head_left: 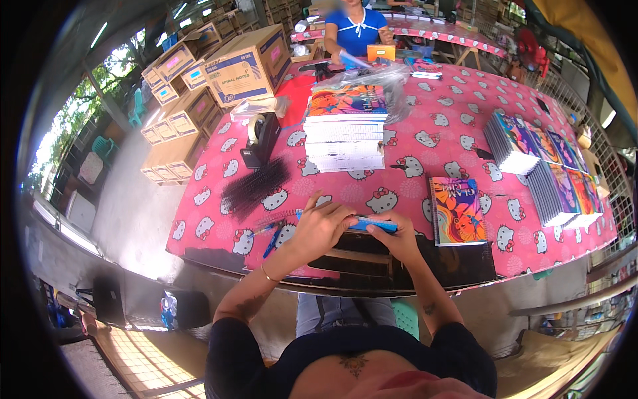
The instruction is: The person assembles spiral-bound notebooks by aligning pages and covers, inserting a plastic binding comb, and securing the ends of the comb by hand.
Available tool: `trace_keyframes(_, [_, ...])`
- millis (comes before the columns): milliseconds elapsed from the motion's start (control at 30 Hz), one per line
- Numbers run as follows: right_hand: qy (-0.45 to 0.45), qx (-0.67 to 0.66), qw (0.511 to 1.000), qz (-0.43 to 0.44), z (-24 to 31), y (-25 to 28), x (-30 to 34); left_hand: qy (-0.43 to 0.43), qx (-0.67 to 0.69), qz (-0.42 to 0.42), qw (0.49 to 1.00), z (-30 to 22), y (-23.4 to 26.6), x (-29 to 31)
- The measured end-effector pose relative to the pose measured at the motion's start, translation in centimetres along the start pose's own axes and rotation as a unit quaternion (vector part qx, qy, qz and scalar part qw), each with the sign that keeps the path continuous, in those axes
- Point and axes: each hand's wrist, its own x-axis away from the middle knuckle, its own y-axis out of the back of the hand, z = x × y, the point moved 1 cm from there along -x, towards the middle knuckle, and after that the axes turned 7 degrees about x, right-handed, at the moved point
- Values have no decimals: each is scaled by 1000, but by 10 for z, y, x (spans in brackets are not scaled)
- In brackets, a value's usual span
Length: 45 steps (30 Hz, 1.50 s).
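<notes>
Over the near edge of the table, both my hands are closed on a long, slim blue tool (373, 225). My left hand (319, 226) grips its left end, largely covering it. At the other end, my right hand (397, 233) has its thumb on top of the tool. I cannot make out its exact kind. To the left of my left hand lie black spiral binding coils (256, 187) and a blue-handled hand tool (272, 243). A spiral notebook (458, 211) with a colourful cover lies right of my right hand.
Ahead stands a tall stack of notebooks (345, 143), beside a black tape dispenser (261, 141). More notebook stacks (548, 166) sit at the right. Cardboard boxes (246, 63) are piled at the left. Across the pink patterned table (432, 100) a person in blue (357, 33) handles something.
</notes>
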Motion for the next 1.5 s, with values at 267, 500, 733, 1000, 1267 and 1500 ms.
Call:
trace_keyframes(267, [6, 5, 1000, 21, 1, 5, -2, -2, 41, 32, 999, 2, 8, -7])
trace_keyframes(500, [-27, -23, 999, 28, 3, 4, -2, -9, 5, 37, 999, 2, 5, -4])
trace_keyframes(733, [-34, -27, 999, 30, 0, 5, 0, -49, -53, -15, 997, 1, 5, -4])
trace_keyframes(1000, [-41, -94, 995, 17, 9, 3, -4, -66, -46, -21, 996, 2, 0, -3])
trace_keyframes(1267, [-23, -18, 999, 25, -1, 4, -2, -68, -38, 3, 997, 1, 6, -6])
trace_keyframes(1500, [5, 36, 999, 17, 13, 9, -4, -27, -132, -83, 987, -17, 8, 3])
